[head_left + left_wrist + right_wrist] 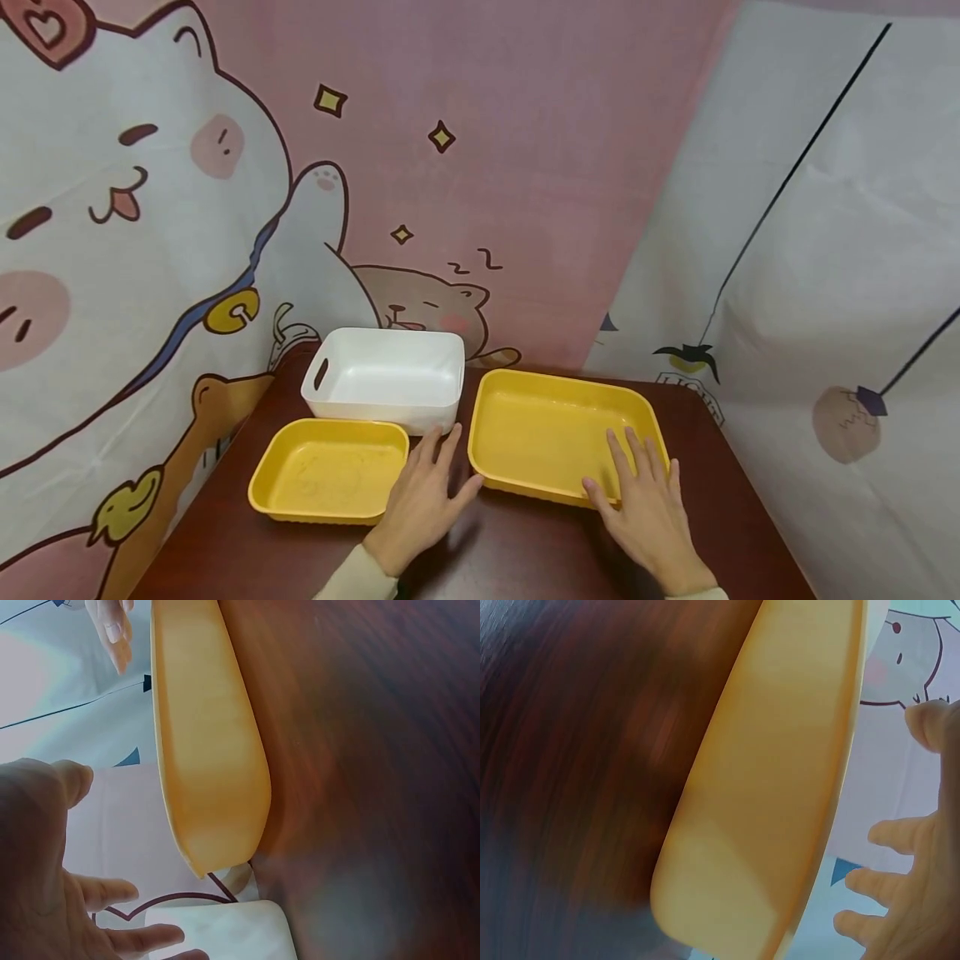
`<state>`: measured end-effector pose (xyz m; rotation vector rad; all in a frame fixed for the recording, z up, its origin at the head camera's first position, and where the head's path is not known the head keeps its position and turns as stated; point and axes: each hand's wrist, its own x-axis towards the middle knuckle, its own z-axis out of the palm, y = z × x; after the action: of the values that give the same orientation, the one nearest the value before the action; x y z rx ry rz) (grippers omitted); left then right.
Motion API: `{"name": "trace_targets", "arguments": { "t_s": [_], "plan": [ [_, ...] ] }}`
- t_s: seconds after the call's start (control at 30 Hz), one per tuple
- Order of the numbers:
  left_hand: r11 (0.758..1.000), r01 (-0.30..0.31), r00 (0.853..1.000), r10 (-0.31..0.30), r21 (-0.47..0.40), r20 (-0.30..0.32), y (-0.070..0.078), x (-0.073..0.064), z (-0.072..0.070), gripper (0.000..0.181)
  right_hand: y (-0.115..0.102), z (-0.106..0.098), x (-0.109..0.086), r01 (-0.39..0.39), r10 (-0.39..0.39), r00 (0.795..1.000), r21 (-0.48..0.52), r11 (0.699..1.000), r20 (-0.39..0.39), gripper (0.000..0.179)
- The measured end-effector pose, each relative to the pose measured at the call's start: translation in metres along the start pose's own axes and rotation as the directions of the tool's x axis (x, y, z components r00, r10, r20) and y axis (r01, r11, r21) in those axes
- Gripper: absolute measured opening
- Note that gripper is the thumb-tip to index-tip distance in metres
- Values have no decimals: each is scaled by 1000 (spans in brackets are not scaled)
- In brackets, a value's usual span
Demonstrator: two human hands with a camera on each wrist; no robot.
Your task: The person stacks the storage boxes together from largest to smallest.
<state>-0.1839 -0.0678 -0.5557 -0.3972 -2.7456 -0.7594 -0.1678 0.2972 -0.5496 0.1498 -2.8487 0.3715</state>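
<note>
A person held both hands out over a dark brown desk (517,554). The left hand (422,504) was loose, with its fingers spread and nothing in them. The right hand (649,512) was loose too, with its fingers wide apart and nothing in them.

The big yellow tray (543,433) lay ahead of the two hands, just right of the left hand and partly behind the right hand. The right hand hid its near right corner, and it was hard to tell if any finger touched it. Both wrist views cut off part of this tray.

The small yellow tray (330,475) sat just left of the left hand, which covered part of its right side. The white box (405,379) stood just past the left fingertips. They hid a bit of its near right corner, and whether they touched it could not be told. In the left wrist view, only a piece of the box showed at the bottom, and the right hand was just some fingers at the top.

The pale sleeves (363,577), behind the hands, were cut off. Far past the hands hung a pink and white cloth (570,167) with cat pictures.
</note>
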Motion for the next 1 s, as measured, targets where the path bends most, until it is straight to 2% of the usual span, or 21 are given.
{"name": "trace_targets", "arguments": {
  "t_s": [0.3,0.7,1.0],
  "plan": [
    [995,51,998,-49,-84,33,3,6,5,84,14,-1,0,-46,45,999,34,998,14,92],
    [982,40,999,-35,-184,33,5,14,13,76,30,-2,3,-129,130,991,18,991,-40,83],
    [966,65,997,-54,-250,50,7,20,19,70,40,-4,8,-213,213,977,56,975,16,85]
  ]
}}
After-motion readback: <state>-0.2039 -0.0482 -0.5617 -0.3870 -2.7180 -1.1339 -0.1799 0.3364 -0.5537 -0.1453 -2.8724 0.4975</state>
